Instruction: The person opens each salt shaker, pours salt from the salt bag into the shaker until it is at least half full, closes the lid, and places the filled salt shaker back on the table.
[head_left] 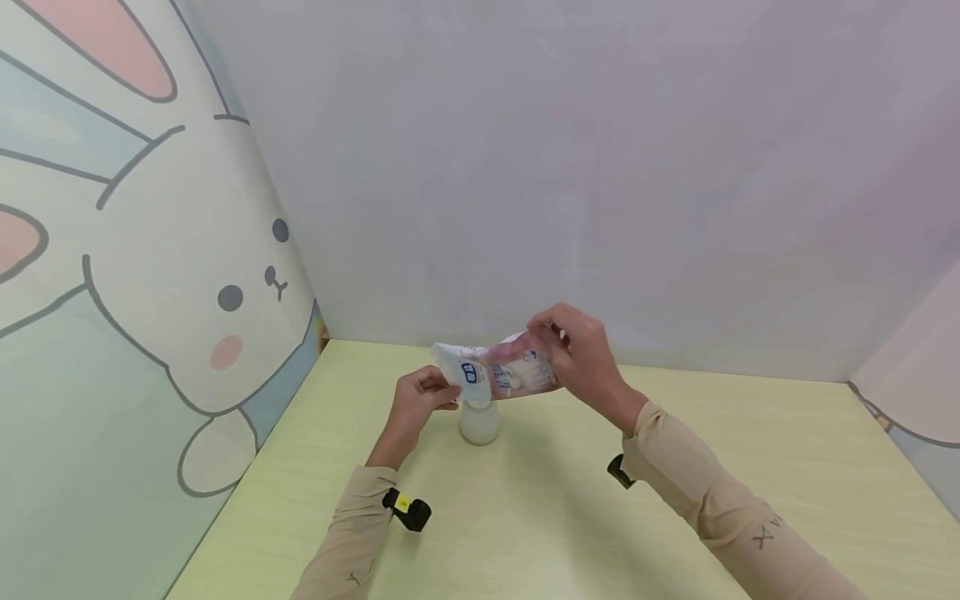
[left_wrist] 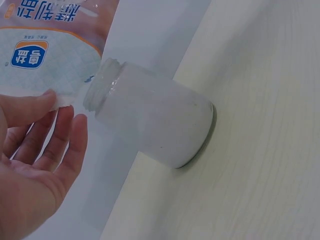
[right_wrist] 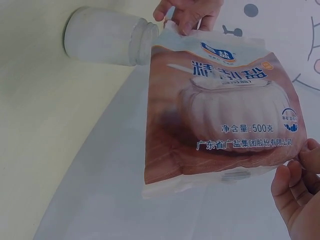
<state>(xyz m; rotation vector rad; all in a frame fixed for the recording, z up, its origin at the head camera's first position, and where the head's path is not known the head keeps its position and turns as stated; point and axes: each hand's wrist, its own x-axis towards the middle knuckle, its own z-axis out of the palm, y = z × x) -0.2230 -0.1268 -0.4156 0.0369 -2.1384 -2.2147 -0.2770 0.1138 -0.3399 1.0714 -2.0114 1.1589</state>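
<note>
Brown-and-white plastic salt bag (right_wrist: 225,110): held tilted at the mouth of the glass jar (head_left: 479,423), upright toward the table's (head_left: 810,450) far edge. Jar appears white up to the shoulder; filling judged well advanced. Outstanding: bag not set down, jar uncapped. My left hand (head_left: 416,404) pinches the bag's jar end, my right hand (head_left: 585,350) an opposite corner.
</note>
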